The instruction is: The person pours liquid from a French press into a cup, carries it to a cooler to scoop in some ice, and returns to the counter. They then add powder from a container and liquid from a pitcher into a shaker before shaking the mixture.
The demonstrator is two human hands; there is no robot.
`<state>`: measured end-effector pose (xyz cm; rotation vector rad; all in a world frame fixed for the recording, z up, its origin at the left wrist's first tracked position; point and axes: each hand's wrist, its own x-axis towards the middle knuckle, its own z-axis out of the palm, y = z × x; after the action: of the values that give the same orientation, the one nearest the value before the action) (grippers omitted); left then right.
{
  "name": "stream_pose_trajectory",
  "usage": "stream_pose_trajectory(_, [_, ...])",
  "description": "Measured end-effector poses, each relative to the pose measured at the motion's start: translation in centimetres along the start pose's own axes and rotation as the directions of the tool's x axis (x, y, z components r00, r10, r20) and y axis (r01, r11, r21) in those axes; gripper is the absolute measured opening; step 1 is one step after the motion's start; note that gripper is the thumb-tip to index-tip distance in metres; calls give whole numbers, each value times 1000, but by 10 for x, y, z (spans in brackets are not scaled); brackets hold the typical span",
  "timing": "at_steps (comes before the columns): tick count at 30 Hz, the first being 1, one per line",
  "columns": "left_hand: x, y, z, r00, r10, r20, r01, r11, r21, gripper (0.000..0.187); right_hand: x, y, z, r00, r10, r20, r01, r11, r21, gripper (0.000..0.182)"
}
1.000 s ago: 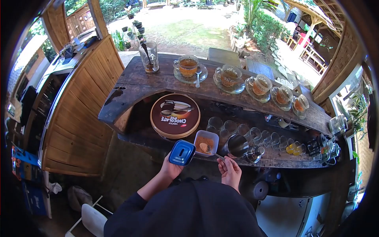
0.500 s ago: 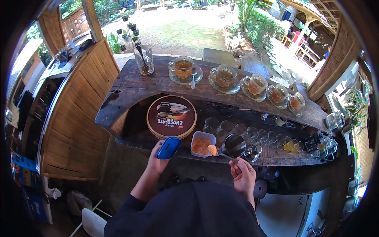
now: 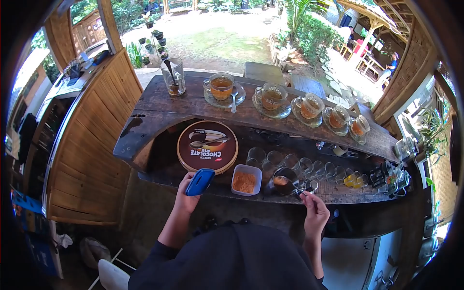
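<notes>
My left hand (image 3: 182, 197) grips a blue plastic lid (image 3: 200, 182), held tilted beside the round chocolate pie tin. Pinched in the fingers of my right hand (image 3: 315, 210) is a spoon (image 3: 280, 181) heaped with orange-brown granules. Its bowl is over the mouth of a dark, shiny metal cup (image 3: 282, 191). Just left of this cup stands an uncovered square plastic tub (image 3: 258, 181) partly filled with the same granules (image 3: 244, 182). The pie tin (image 3: 208, 153), with two utensils lying on top, is on the lower shelf behind my left hand.
Several glass cups of tea (image 3: 221, 88) on saucers line the raised wooden counter (image 3: 159, 108), and a tall glass (image 3: 173, 76) stands at its left end. Empty glasses (image 3: 275, 158) fill the lower shelf. A white chair (image 3: 112, 275) is at lower left.
My right hand has moved right and slightly down, carrying the loaded spoon from beside the tub to over the metal cup. My left hand still holds the lid, now tilted more upright.
</notes>
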<state>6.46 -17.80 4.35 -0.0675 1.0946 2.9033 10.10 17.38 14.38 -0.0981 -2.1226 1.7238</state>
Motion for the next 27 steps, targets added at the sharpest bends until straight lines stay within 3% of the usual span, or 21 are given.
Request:
stream_pose_trajectory(2, [-2,11,23,991,-8,-135,-6,995,-100,16,2,-2,-1,996,-81,43,84,993,-83,14])
stream_pose_trajectory(4, [-1,12,23,991,-5,-136,-10,994,-112,17,3,-9,-1,973,-211,96,227,949,-218,14])
stream_pose_trajectory(8, [-1,13,25,992,10,-122,-27,991,-134,16,4,-10,-3,961,-240,135,267,933,-241,14])
stream_pose_trajectory(10, [0,12,20,996,30,-87,-40,992,-117,15,1,-9,0,996,-90,26,91,995,-28,14])
stream_pose_trajectory(14, [2,18,27,993,117,-31,-116,993,19,15,-2,-29,16,997,-28,-70,41,981,188,13])
stream_pose_trajectory(16, [7,20,29,988,153,-6,-152,986,62,17,-1,-40,36,985,-105,134,86,987,135,14])
stream_pose_trajectory(17, [10,21,31,982,186,21,-187,977,103,19,1,-42,46,985,-107,133,89,987,137,14])
stream_pose_trajectory(19, [13,25,42,982,187,15,-187,973,135,17,2,-39,65,924,-161,346,180,983,-23,16])
stream_pose_trajectory(20, [13,27,48,983,186,9,-185,968,168,15,1,-33,72,925,-164,344,183,983,-21,16])
stream_pose_trajectory(21, [13,27,55,982,188,16,-188,968,169,15,0,-23,78,922,-68,380,83,996,-23,16])
stream_pose_trajectory(22, [15,27,62,979,194,67,-205,931,302,13,0,-16,84,910,26,413,-15,999,-29,17])
stream_pose_trajectory(24, [22,23,67,968,178,178,-241,859,451,12,-2,-9,91,912,32,410,-13,999,-50,18])
stream_pose_trajectory(26, [28,15,74,931,203,304,-359,660,660,14,-5,0,98,921,23,390,-11,999,-32,19])
stream_pose_trajectory(27, [29,16,80,893,205,401,-448,496,744,16,-7,1,98,910,57,410,-38,998,-54,21])
